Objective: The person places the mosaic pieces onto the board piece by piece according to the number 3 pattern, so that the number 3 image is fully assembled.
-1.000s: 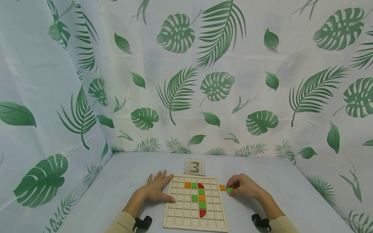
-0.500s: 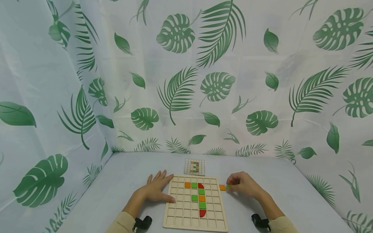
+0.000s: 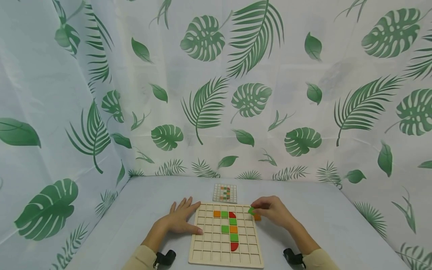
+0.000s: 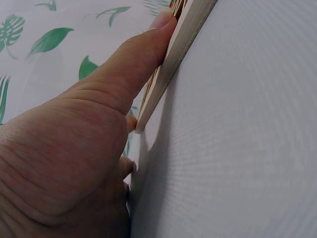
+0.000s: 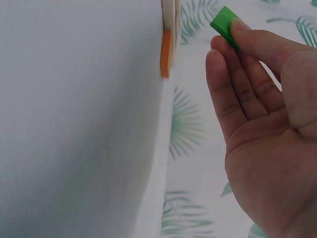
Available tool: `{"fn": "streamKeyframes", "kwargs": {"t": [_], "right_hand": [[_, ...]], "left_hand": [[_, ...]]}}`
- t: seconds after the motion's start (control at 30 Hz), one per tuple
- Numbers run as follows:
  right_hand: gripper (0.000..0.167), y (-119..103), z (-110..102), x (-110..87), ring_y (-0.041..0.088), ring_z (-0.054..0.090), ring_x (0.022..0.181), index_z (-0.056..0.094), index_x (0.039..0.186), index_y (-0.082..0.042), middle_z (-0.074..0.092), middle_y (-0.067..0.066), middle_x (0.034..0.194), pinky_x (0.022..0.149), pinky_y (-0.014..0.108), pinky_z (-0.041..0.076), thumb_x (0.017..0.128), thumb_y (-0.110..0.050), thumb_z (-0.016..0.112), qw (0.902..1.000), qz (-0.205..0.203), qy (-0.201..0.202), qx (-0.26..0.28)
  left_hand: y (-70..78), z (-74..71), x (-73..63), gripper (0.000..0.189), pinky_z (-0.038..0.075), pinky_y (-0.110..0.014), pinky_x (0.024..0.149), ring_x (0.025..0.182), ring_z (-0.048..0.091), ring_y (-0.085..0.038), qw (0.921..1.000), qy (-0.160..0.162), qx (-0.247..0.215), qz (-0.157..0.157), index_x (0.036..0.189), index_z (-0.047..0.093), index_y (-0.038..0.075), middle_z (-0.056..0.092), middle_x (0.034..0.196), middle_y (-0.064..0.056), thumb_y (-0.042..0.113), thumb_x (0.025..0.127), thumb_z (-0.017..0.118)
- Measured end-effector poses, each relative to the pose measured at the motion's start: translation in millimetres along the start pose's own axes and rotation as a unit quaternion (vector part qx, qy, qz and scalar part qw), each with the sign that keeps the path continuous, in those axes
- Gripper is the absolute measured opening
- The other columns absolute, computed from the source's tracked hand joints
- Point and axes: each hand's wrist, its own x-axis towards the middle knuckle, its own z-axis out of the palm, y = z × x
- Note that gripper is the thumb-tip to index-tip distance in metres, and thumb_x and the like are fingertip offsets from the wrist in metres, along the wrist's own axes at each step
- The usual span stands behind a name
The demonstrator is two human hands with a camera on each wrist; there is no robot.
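Observation:
A wooden grid board (image 3: 216, 251) lies on the table, with orange, green and red tiles set in some of its squares. My left hand (image 3: 179, 219) is spread at the board's left side; its thumb (image 4: 148, 47) rests on the board's edge in the left wrist view. Between thumb and fingertips my right hand (image 3: 275, 212) pinches a green tile (image 5: 226, 25), held above the board's upper right edge. Beneath that hand, an orange tile (image 3: 257, 217) lies on the table against the board's right edge, partly hidden by the fingers.
Behind the board lies a small card (image 3: 225, 193) printed with a grid and coloured squares. A white cloth with green leaves (image 3: 251, 99) hangs behind and at the sides of the table.
My right hand has lifted the green tile from the table and moved it left, over the board's right edge. The left hand stays in place.

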Motion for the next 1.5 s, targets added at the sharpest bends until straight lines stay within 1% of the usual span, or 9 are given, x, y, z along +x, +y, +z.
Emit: {"fn": "streamKeyframes", "kwargs": {"t": [0.23, 0.5, 0.7, 0.8, 0.93, 1.03, 1.13, 1.37, 1.5], "right_hand": [[0.014, -13.9, 19.3, 6.7, 0.009, 0.069, 0.08, 0.08, 0.104, -0.007, 0.079, -0.001, 0.096, 0.072, 0.024, 0.06, 0.091, -0.012, 0.08, 0.9989, -0.036, -0.017, 0.023], [0.018, -31.5, 35.3, 9.8, 0.011, 0.073, 0.084, 0.079, 0.107, -0.004, 0.08, 0.003, 0.1, 0.076, 0.025, 0.062, 0.091, -0.012, 0.08, 0.9946, -0.044, -0.065, 0.068], [0.017, -38.4, 41.8, 10.1, 0.011, 0.074, 0.087, 0.079, 0.107, -0.003, 0.079, 0.007, 0.102, 0.078, 0.025, 0.062, 0.092, -0.01, 0.079, 0.9922, -0.054, -0.082, 0.078], [0.015, -39.9, 44.2, 10.5, 0.011, 0.074, 0.088, 0.08, 0.106, -0.005, 0.079, 0.009, 0.102, 0.079, 0.025, 0.062, 0.092, -0.009, 0.079, 0.9911, -0.06, -0.09, 0.078], [0.014, -42.8, 47.0, 11.1, 0.01, 0.075, 0.088, 0.081, 0.105, -0.01, 0.08, 0.005, 0.102, 0.079, 0.027, 0.063, 0.091, -0.01, 0.08, 0.9902, -0.066, -0.099, 0.073], [0.013, -44.7, 49.4, 11.5, 0.01, 0.075, 0.089, 0.081, 0.104, -0.01, 0.08, 0.002, 0.102, 0.08, 0.027, 0.063, 0.091, -0.01, 0.08, 0.9887, -0.066, -0.11, 0.077], [0.013, -46.6, 51.9, 11.6, 0.009, 0.074, 0.087, 0.081, 0.104, -0.009, 0.08, 0.003, 0.101, 0.081, 0.026, 0.062, 0.091, -0.01, 0.08, 0.9864, -0.067, -0.125, 0.084], [0.013, -53.4, 57.0, 10.2, 0.002, 0.066, 0.075, 0.081, 0.102, -0.006, 0.079, 0.013, 0.097, 0.072, 0.024, 0.061, 0.09, -0.011, 0.082, 0.9787, -0.075, -0.165, 0.096], [0.012, -57.3, 59.8, 10.2, 0.004, 0.072, 0.077, 0.082, 0.099, -0.008, 0.081, 0.007, 0.096, 0.072, 0.028, 0.064, 0.088, -0.013, 0.083, 0.9749, -0.087, -0.182, 0.095]], "left_hand": [[1.0, -0.8, -0.7, 0.113, -0.002, -0.074, 0.123, 0.161, 0.007, -0.045, 1.0, 0.002, 0.0, 0.002, 0.164, 0.034, 0.023, 0.015, 0.174, -0.02, 0.076, 0.074, 0.078], [1.0, -0.8, -0.2, 0.113, -0.003, -0.074, 0.124, 0.162, 0.007, -0.045, 1.0, 0.001, -0.003, 0.001, 0.164, 0.035, 0.023, 0.015, 0.174, -0.019, 0.075, 0.074, 0.078], [2.3, -0.5, 0.2, 0.113, -0.003, -0.074, 0.124, 0.162, 0.007, -0.044, 1.0, 0.001, 0.0, -0.004, 0.164, 0.035, 0.024, 0.015, 0.174, -0.019, 0.077, 0.073, 0.078], [3.4, -0.8, -0.3, 0.113, -0.002, -0.074, 0.124, 0.162, 0.007, -0.045, 1.0, 0.001, 0.001, -0.007, 0.164, 0.036, 0.024, 0.016, 0.174, -0.019, 0.077, 0.073, 0.078], [3.9, -1.3, -1.1, 0.114, -0.002, -0.074, 0.124, 0.161, 0.007, -0.045, 1.0, 0.0, 0.004, -0.007, 0.164, 0.035, 0.024, 0.015, 0.174, -0.02, 0.076, 0.073, 0.078], [4.1, -1.9, -1.6, 0.113, -0.002, -0.074, 0.124, 0.161, 0.008, -0.046, 1.0, 0.0, 0.003, -0.004, 0.164, 0.035, 0.023, 0.015, 0.174, -0.02, 0.075, 0.073, 0.079], [4.1, -2.3, -1.8, 0.113, -0.002, -0.075, 0.123, 0.161, 0.007, -0.046, 1.0, 0.0, 0.002, -0.001, 0.164, 0.034, 0.023, 0.014, 0.174, -0.021, 0.075, 0.074, 0.079], [4.6, -1.5, -2.1, 0.112, -0.001, -0.075, 0.123, 0.161, 0.009, -0.046, 1.0, 0.004, 0.004, 0.002, 0.164, 0.035, 0.022, 0.015, 0.173, -0.021, 0.074, 0.074, 0.079], [6.1, -2.6, -2.9, 0.112, -0.001, -0.075, 0.123, 0.161, 0.008, -0.046, 1.0, 0.002, 0.002, 0.001, 0.164, 0.035, 0.021, 0.016, 0.173, -0.021, 0.072, 0.075, 0.08]]}}
